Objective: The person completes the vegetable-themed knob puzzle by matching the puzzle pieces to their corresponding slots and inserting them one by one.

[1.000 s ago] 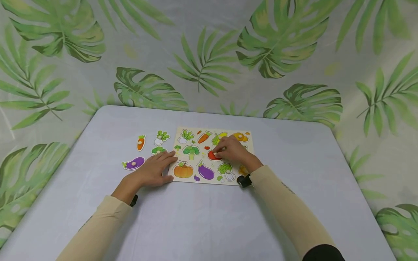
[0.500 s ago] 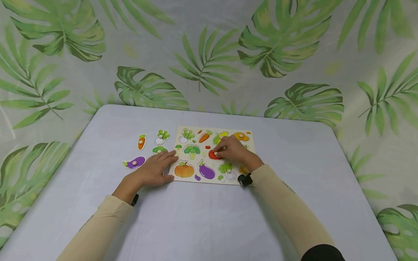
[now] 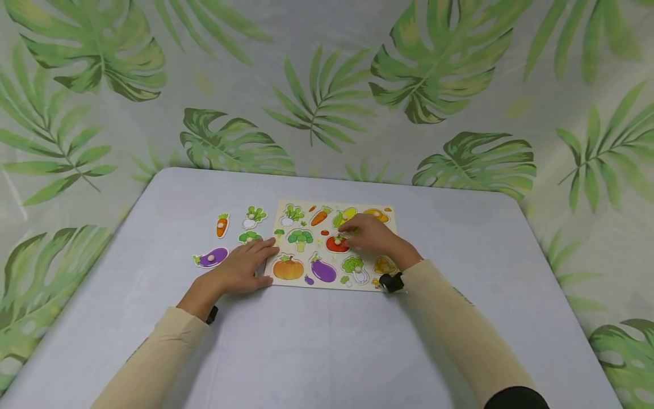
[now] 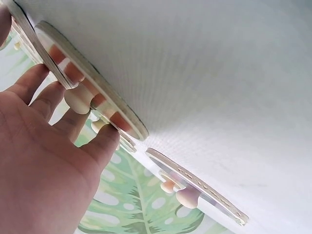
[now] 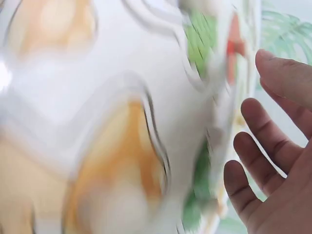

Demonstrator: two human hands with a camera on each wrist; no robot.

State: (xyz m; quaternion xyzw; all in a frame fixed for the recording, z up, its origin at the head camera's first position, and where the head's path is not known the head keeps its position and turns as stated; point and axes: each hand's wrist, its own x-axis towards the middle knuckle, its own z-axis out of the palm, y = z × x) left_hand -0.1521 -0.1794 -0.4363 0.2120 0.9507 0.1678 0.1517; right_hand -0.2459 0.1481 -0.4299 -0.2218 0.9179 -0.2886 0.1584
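A vegetable peg puzzle board (image 3: 322, 287) lies on the white table. My left hand (image 3: 242, 265) rests at its left edge with fingers spread, their tips on the board. My right hand (image 3: 375, 236) hovers over the right half, its fingers loosely bent and holding nothing. Just left of those fingers, the red tomato piece (image 3: 335, 245) sits in its slot with its knob showing. The right wrist view shows the fingers of my right hand (image 5: 278, 141) apart from the board. In the left wrist view my left hand (image 4: 53, 156) is close to several knobbed pieces.
Loose knobbed pieces lie left of the board: a carrot (image 3: 222, 226), a white radish (image 3: 254, 217), a broccoli (image 3: 248, 237) partly behind the left hand, and an eggplant (image 3: 212, 258). A corn piece (image 3: 344, 217) sits in the board. A leaf-print cloth (image 3: 322, 102) hangs behind the table.
My right hand has let go of the tomato piece's knob and drawn slightly up and right, uncovering more of the tomato. The left hand has stayed in place.
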